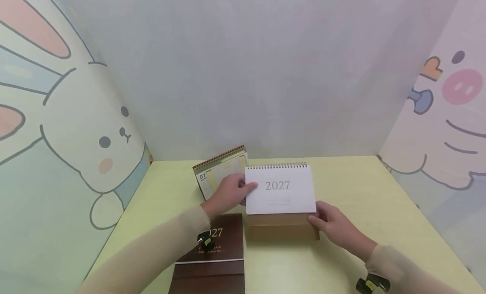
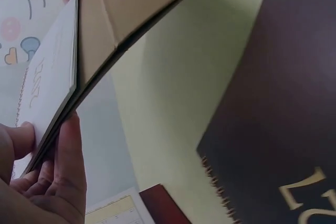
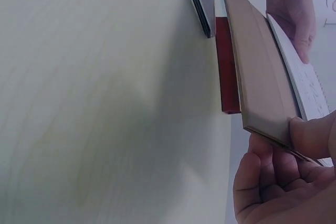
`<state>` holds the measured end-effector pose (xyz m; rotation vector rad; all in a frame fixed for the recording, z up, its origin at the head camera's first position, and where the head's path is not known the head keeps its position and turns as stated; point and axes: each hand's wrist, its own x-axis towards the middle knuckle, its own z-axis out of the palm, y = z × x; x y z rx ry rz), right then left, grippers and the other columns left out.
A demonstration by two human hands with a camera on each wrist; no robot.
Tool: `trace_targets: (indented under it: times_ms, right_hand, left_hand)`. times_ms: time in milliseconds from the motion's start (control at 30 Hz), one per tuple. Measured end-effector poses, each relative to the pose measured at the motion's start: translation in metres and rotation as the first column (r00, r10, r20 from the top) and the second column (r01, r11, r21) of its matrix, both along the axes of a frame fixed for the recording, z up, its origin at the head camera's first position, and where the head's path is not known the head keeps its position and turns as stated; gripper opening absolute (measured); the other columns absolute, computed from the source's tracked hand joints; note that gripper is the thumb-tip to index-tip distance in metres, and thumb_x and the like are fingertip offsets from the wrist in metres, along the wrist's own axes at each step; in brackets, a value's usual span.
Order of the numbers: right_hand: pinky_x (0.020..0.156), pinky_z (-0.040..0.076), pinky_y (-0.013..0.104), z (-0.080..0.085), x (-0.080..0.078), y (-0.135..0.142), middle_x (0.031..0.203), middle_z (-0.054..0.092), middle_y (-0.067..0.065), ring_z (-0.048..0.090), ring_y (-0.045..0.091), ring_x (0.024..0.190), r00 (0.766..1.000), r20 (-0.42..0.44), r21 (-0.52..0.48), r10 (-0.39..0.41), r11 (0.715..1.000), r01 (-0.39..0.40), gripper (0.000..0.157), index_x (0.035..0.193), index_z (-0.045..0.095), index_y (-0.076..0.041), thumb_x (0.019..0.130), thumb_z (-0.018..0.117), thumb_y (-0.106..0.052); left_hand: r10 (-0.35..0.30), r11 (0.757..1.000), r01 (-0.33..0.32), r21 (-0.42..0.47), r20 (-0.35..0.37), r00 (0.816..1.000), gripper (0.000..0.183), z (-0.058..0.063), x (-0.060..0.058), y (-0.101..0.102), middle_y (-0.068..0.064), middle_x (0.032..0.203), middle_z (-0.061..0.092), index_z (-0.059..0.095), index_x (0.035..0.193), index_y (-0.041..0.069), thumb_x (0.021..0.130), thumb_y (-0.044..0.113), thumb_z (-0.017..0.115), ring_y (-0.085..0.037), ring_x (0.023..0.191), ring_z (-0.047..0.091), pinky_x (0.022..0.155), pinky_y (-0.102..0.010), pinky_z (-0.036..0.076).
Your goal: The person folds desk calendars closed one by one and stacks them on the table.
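A white spiral-bound 2027 desk calendar with a brown cardboard stand is held up over the table by both hands. My left hand pinches its left edge, thumb on the white cover and fingers behind, as the left wrist view shows. At the lower right corner my right hand grips the cardboard base, thumb in front and fingers underneath. Under my left forearm lies a dark brown 2027 calendar, partly covered by the sleeve. Behind my left hand stands another calendar, tilted, its open page showing 07.
The pale yellow table reaches back to a plain light curtain. Cartoon-printed cloth panels hang on both sides, a rabbit on the left and a pink-cheeked figure on the right.
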<state>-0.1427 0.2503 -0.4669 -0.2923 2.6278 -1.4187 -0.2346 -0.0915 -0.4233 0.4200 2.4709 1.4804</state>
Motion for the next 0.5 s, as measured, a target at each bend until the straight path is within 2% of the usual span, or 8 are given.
trace_targets:
  times_ms: [67, 133, 200, 300, 367, 500]
  right_hand:
    - [0.065, 0.047, 0.026, -0.001, 0.004, -0.001, 0.090, 0.061, 0.002, 0.052, 0.007, 0.078, 1.000, 0.000, -0.001, 0.021, 1.000, -0.021, 0.011, 0.111, 0.066, 0.001, 0.113, 0.074, -0.006]
    - [0.068, 0.049, 0.025, -0.002, 0.008, -0.002, 0.097, 0.069, 0.005, 0.056, 0.006, 0.081, 0.999, -0.002, -0.001, 0.047, 0.999, -0.047, 0.012, 0.120, 0.068, 0.004, 0.113, 0.074, -0.005]
    - [0.072, 0.054, 0.024, -0.002, 0.011, -0.002, 0.109, 0.078, 0.013, 0.061, 0.005, 0.089, 0.997, 0.000, 0.002, 0.081, 0.997, -0.081, 0.021, 0.131, 0.068, 0.009, 0.114, 0.072, -0.004]
    - [0.077, 0.058, 0.024, -0.002, 0.015, -0.002, 0.126, 0.082, 0.021, 0.066, 0.006, 0.096, 0.992, 0.025, -0.018, 0.122, 0.992, -0.122, 0.030, 0.139, 0.066, 0.013, 0.115, 0.070, -0.003]
    - [0.078, 0.059, 0.024, -0.005, 0.017, -0.002, 0.129, 0.081, 0.023, 0.067, 0.006, 0.098, 0.989, 0.040, -0.029, 0.141, 0.990, -0.140, 0.032, 0.141, 0.065, 0.015, 0.115, 0.070, -0.004]
    - [0.078, 0.058, 0.024, -0.013, 0.018, 0.001, 0.126, 0.081, 0.018, 0.066, 0.006, 0.096, 0.987, 0.067, -0.034, 0.148, 0.989, -0.146, 0.034, 0.141, 0.065, 0.014, 0.115, 0.071, -0.005]
  left_hand:
    - [-0.005, 1.000, 0.005, -0.003, 0.015, 1.000, 0.039, -0.004, 0.006, -0.003, -0.015, 0.112, 0.084, 0.076, 0.145, 0.000, 0.119, 0.029, 0.073, -0.018, 0.083, 0.084, 0.079, -0.043, 0.076]
    - [-0.008, 1.000, 0.008, -0.020, 0.022, 1.000, 0.040, -0.007, 0.011, -0.005, -0.014, 0.112, 0.084, 0.076, 0.145, 0.001, 0.119, 0.030, 0.073, -0.018, 0.083, 0.083, 0.078, -0.043, 0.076]
    - [-0.013, 0.999, 0.013, -0.047, 0.015, 1.000, 0.039, -0.010, 0.015, -0.006, -0.012, 0.109, 0.083, 0.078, 0.142, 0.001, 0.119, 0.032, 0.074, -0.021, 0.081, 0.082, 0.074, -0.040, 0.073]
    - [-0.015, 0.996, 0.015, -0.088, 0.007, 1.000, 0.036, -0.015, 0.020, -0.009, -0.009, 0.101, 0.083, 0.079, 0.135, 0.002, 0.118, 0.034, 0.075, -0.023, 0.075, 0.079, 0.068, -0.034, 0.066]
    - [-0.016, 0.994, 0.017, -0.108, 0.005, 1.000, 0.035, -0.019, 0.023, -0.010, -0.007, 0.095, 0.082, 0.080, 0.130, 0.002, 0.117, 0.034, 0.077, -0.024, 0.071, 0.078, 0.065, -0.033, 0.064]
    - [-0.029, 0.990, 0.031, -0.139, 0.013, 0.999, 0.034, -0.027, 0.028, -0.011, -0.005, 0.091, 0.080, 0.079, 0.126, 0.003, 0.117, 0.036, 0.078, -0.018, 0.069, 0.075, 0.064, -0.032, 0.064]
